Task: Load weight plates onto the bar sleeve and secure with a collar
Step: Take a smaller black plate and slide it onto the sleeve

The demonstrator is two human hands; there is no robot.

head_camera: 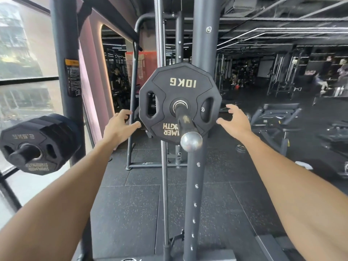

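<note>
A black 10 kg weight plate (179, 87) with gold lettering, turned upside down, sits on the bar sleeve (185, 120), which points toward me and ends in a rounded metal cap (191, 142). My left hand (119, 125) hovers by the plate's left edge with fingers spread, just apart from it. By the plate's right edge, my right hand (234, 120) is spread open too, holding nothing. I see no collar on the sleeve.
Several small black plates (35, 144) hang on a storage peg at the left, by the window. The rack's dark upright (195, 185) stands right behind the sleeve. A bench (273, 117) sits at the right; people are far back in the gym.
</note>
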